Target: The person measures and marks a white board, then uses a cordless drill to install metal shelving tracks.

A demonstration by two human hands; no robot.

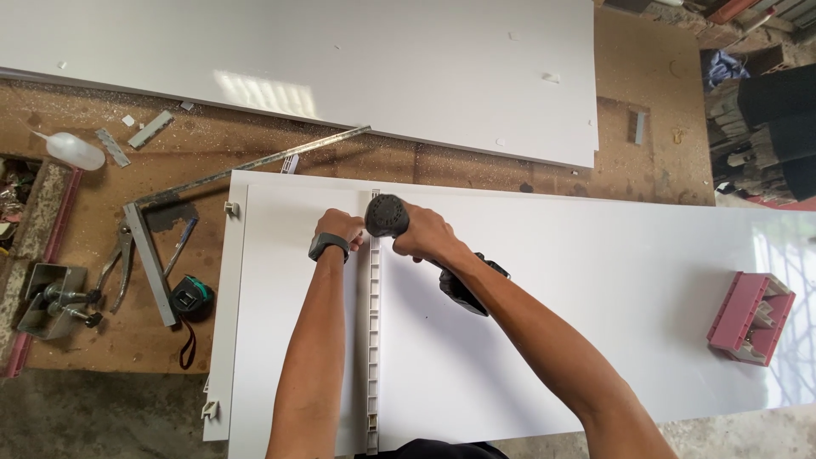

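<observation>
Two hands are at work in my view, both on the white panel (552,314) that lies flat across the brown bench (85,340).

Starting at the far left, I see a metal clamp (53,299) at the bench edge, a squeeze bottle (75,150) lying on its side above it, and small metal strips (151,129) near the bottle. Next come the pliers (119,265), then a steel square (157,255) whose long blade runs up and right toward the second white panel (340,59) at the top. A black tape measure (192,297) sits just beside the square, close to the near panel's left edge.

On the near panel, a narrow white slotted rail (372,340) runs straight away from me. My left hand (338,229), with a dark watch (328,246) on the wrist, rests just left of the rail near its far end; its fingers (350,241) are curled in against the rail, pressing on it, though I cannot tell whether they actually pinch it.

Just right of that, my right hand (425,234) has its fingers closed around the black cordless drill (387,217), whose rear faces me, standing over the rail's far end. The battery end juts out below my forearm.

Well apart, at the far right of the panel, lies a pink plastic box (752,319) of parts.
</observation>
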